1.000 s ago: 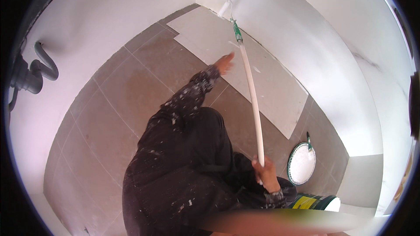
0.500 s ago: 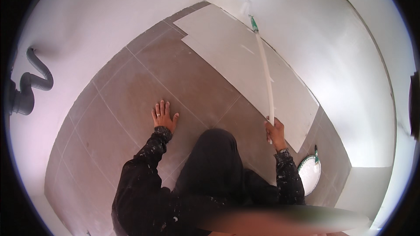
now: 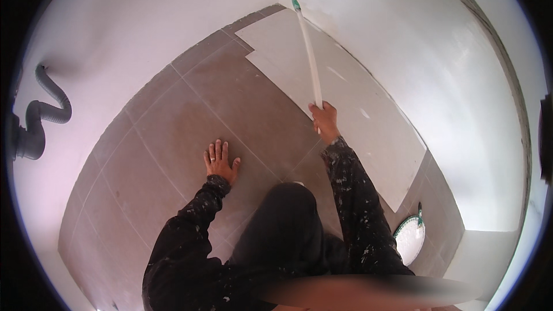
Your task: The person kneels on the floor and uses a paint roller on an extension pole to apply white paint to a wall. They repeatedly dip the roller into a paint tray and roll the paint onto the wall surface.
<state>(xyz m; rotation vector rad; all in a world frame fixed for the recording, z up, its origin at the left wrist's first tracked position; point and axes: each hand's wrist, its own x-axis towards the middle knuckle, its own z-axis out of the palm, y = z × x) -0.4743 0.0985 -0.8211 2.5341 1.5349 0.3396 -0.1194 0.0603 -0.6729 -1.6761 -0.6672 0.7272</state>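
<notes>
My right hand [image 3: 325,122] is closed round the lower end of a long white painting pole [image 3: 310,57]. At its far end sits a green handle [image 3: 295,3], tilted up against the white wall by the far corner. The pale head beyond it blends into the wall, so its shape is hard to make out. My left hand [image 3: 220,163], a ring on one finger, has its fingers spread and its palm down on the brown floor tiles [image 3: 173,132]. White flecks mark both dark sleeves.
A pale sheet [image 3: 368,144] covers the floor along the right wall [image 3: 438,80]. By my right forearm stands a round container of white paint [image 3: 410,241], a green-handled tool [image 3: 420,213] at its rim. A grey corrugated pipe [image 3: 55,98] juts from the left wall. My dark-trousered knee [image 3: 282,213] is below.
My right hand has moved forward and left with the pole. The pole's tip has slid left along the wall to the far corner. My left hand stays flat on the tiles.
</notes>
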